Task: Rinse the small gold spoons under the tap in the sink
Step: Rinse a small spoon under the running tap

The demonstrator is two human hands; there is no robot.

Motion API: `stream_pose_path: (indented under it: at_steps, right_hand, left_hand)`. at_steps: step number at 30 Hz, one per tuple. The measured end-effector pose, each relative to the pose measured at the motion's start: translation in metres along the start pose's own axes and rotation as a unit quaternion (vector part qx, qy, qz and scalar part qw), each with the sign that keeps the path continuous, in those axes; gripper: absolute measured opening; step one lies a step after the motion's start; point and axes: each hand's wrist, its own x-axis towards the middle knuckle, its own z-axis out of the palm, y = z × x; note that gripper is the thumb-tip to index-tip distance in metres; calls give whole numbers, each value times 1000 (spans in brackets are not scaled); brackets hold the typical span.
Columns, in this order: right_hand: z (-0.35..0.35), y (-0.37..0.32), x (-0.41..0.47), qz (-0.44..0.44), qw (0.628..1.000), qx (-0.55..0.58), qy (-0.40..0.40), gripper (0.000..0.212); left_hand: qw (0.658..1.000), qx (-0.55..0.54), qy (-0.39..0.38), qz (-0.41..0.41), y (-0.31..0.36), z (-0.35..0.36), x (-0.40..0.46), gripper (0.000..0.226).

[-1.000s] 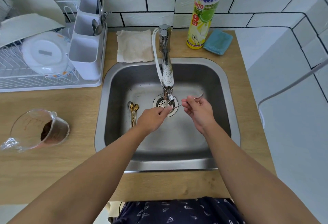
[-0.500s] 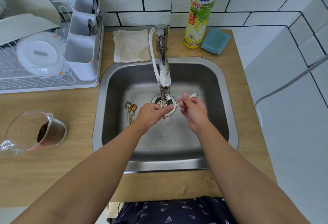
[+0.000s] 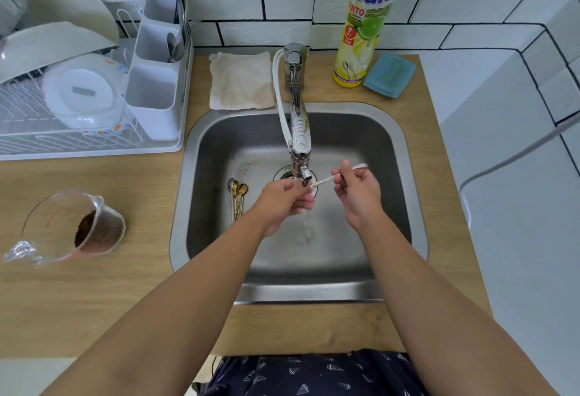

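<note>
Head view: my right hand (image 3: 357,195) pinches one spoon (image 3: 326,180) by its handle, long axis running from upper right down-left toward the tap (image 3: 299,141) spout, bowl end under the water beside my left hand (image 3: 284,204), which is the nearer to the bowl. Left grip: fingers curled at the bowl; whether they pinch or merely rub it I cannot tell. Right grip: closed on the handle. Remaining small gold spoons (image 3: 238,196) lie bundled on the sink (image 3: 405,213) floor, just left of my left hand, within its reach, I judge
</note>
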Motion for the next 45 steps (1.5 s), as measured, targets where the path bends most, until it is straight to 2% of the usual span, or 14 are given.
stream_pose_path:
  at_steps: [3,5,7,9,13,14,16,18,23,29,34,38,42,45]
  right_hand:
    - [-4,-3,1,6,1000,-11,-10,21]
    - [-3,-2,0,19,999,-4,-34,20]
    - [-1,-1,-1,31,997,13,-67,15]
    - [-1,-1,-2,32,996,8,-88,9]
    - [0,-2,-2,5,997,-30,-68,11]
    - [2,-2,-2,1,997,-46,-64,12]
    - [5,0,-2,-3,995,-86,-60,14]
    - [7,5,-5,-4,989,-131,-62,14]
    - [16,32,-25,16,960,-223,-170,11]
    - [21,35,-19,49,985,-155,-60,15]
    - [21,56,-36,61,947,-257,-183,9]
    - [17,45,-23,57,977,-194,-71,15]
    - [20,50,-35,59,944,-284,-160,17]
    - [17,35,-22,61,972,-213,-78,21]
  left_hand:
    - [982,-131,-124,-55,-1,-10,-4,16]
    - [989,-100,-96,-56,-4,-14,-4,16]
    - [999,25,-3,-35,-5,-16,-5,25]
    - [983,165,78,6,-5,-16,-5,42]
    - [888,443,53,114,-7,-8,-5,47]
    - [892,435,31,118,-8,-6,-5,42]
    - [944,318,-3,85,-9,-5,-6,31]
    - [969,241,8,56,-11,-5,-8,26]
    - [975,219,36,8,-14,-17,-21,34]
    - [957,287,27,-23,-17,-38,-42,30]
    - [954,294,35,-46,-20,-39,-50,31]
    - [959,278,34,-49,-23,-36,-50,30]
    - [956,289,37,-45,-21,-33,-50,31]
    - [956,288,43,-45,-21,-32,-50,30]
